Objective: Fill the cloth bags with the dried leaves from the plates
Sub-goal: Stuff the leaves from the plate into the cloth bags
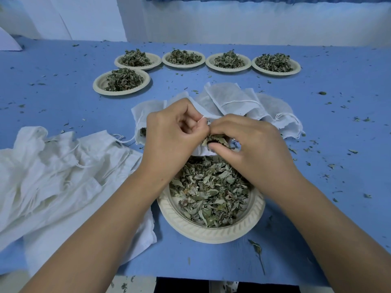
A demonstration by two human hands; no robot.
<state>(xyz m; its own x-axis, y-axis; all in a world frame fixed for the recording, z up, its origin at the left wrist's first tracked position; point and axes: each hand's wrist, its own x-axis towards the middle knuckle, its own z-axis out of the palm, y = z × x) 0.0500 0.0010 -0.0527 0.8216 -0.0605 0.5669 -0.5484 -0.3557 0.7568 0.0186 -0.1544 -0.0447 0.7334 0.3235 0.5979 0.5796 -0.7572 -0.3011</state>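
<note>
Two bare forearms reach over a round beige paper plate (211,233) heaped with dried green leaves (209,191), set close so each pinch travels little. Just above it, the left hand (169,132) curls its fingers round the rim of a small white cloth bag (201,152), holding the mouth open. The right hand (249,144) pinches a clump of leaves (214,139) at that opening, seemingly to push it in. Beyond lie flat white drawstring bags (228,98) and five further leaf-filled plates (121,82) on the blue table (317,208); crumpled white cloth (53,166) lies left.
</note>
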